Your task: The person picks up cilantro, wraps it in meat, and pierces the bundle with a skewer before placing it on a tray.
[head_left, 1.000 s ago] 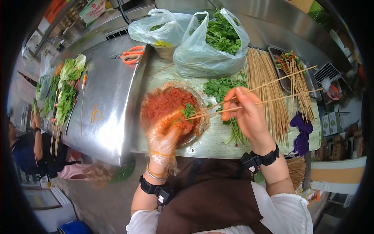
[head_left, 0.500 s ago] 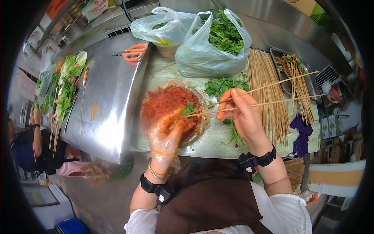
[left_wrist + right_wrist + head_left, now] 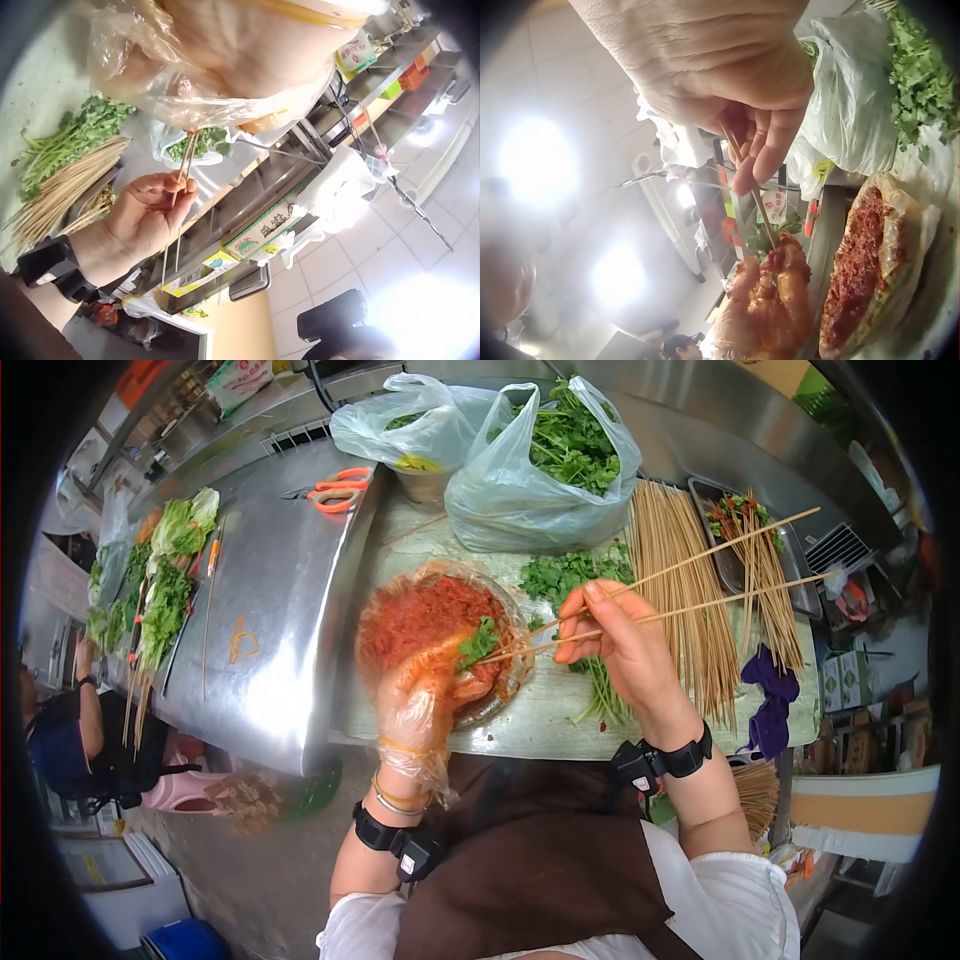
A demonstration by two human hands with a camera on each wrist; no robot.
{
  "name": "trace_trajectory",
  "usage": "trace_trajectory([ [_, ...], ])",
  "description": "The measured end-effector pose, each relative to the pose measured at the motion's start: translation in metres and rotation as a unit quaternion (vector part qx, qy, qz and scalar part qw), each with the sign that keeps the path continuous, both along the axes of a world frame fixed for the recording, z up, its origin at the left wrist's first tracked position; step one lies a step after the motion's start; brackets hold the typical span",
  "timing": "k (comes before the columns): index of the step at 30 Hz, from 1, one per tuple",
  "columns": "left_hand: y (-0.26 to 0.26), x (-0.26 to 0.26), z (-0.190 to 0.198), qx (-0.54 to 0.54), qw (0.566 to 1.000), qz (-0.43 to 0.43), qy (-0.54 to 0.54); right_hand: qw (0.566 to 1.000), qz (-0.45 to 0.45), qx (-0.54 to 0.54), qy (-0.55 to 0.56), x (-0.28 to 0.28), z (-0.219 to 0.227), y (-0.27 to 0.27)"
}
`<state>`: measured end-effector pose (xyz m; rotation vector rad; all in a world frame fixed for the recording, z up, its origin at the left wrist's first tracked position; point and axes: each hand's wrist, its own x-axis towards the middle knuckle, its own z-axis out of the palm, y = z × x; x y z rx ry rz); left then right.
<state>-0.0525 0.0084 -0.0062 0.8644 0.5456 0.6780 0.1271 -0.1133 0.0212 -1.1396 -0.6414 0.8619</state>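
My left hand (image 3: 415,695), in a clear plastic glove smeared red, is over the bowl (image 3: 524,622) of red marinated meat (image 3: 425,610). Its fingers curl round a cilantro sprig (image 3: 480,642) and some of the meat, seen close up in the right wrist view as a bunched gloved hand (image 3: 761,315). Bare, my right hand (image 3: 625,645) pinches two thin bamboo skewers (image 3: 740,543) between thumb and fingers. Their near tips run into the sprig at the gloved fingertips; their long ends spread out toward the right. The tips themselves are hidden among the gloved fingers.
Chopped cilantro (image 3: 575,578) lies right of the bowl, beside many loose skewers (image 3: 680,610). A plastic bag of cilantro (image 3: 540,510) stands behind. Filled skewers rest in a tray (image 3: 800,585) at right, near a purple cloth (image 3: 770,705). Orange-handled scissors (image 3: 340,488) lie on the steel counter (image 3: 270,610).
The skewers' outer ends have swung away from the body, and the gloved fingers have turned slightly, so more of the cilantro sprig shows. Both hands keep their hold over the bowl.
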Motion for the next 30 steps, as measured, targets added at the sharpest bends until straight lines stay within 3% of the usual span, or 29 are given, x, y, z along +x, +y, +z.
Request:
trace_trajectory([
  [11, 0.0, 0.0, 0.004, 0.067, 0.993, -0.034, 0.089, 0.999, 0.042, -0.016, 0.017, 0.007, 0.0, 0.007],
  [14, 0.011, -0.005, -0.009, 0.015, 1.0, -0.018, -0.018, 0.999, 0.017, 0.039, 0.012, 0.003, 0.0, -0.005],
  [17, 0.014, -0.006, -0.011, -0.021, 0.999, -0.005, -0.048, 0.998, 0.0, 0.06, -0.005, -0.003, -0.009, -0.013],
  [30, 0.013, -0.005, -0.015, -0.19, 0.977, -0.006, -0.092, 0.994, 0.009, 0.097, 0.047, -0.021, -0.026, -0.01],
])
